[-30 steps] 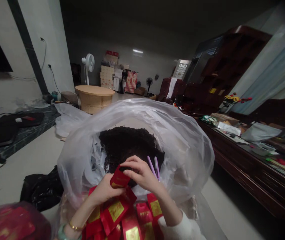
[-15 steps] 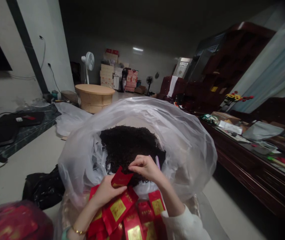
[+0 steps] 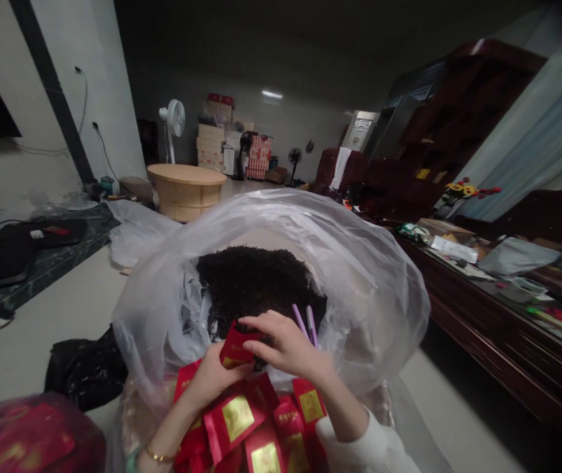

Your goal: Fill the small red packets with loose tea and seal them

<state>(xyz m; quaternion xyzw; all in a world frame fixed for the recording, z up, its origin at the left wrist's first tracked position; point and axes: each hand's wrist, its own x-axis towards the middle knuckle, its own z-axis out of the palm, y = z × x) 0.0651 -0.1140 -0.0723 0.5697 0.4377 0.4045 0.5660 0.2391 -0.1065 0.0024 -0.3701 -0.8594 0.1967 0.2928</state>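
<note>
My left hand (image 3: 214, 378) is closed round a small red packet (image 3: 234, 347), held upright with its mouth at the top. At that mouth, the bent fingers of my right hand (image 3: 283, 345) pinch a few dark bits that look like loose tea leaves. Just beyond lies a heap of dark tea leaves (image 3: 261, 276) inside a large clear plastic bag (image 3: 374, 282) with its top spread wide. Two thin purple sticks (image 3: 311, 325) stand in the leaves, right of my right hand. Below my hands lie several red packets (image 3: 238, 417) with gold labels.
A woven basket rim (image 3: 384, 404) shows under the bag. At left are a black plastic bag (image 3: 86, 368) and a clear bag of red packets (image 3: 34, 437). A cluttered dark wooden cabinet (image 3: 488, 328) runs along the right. A round wooden table (image 3: 187, 174) stands farther back.
My right hand has moved left and slightly down, from over the leaves to the mouth of the packet. The left hand still holds the packet in nearly the same place.
</note>
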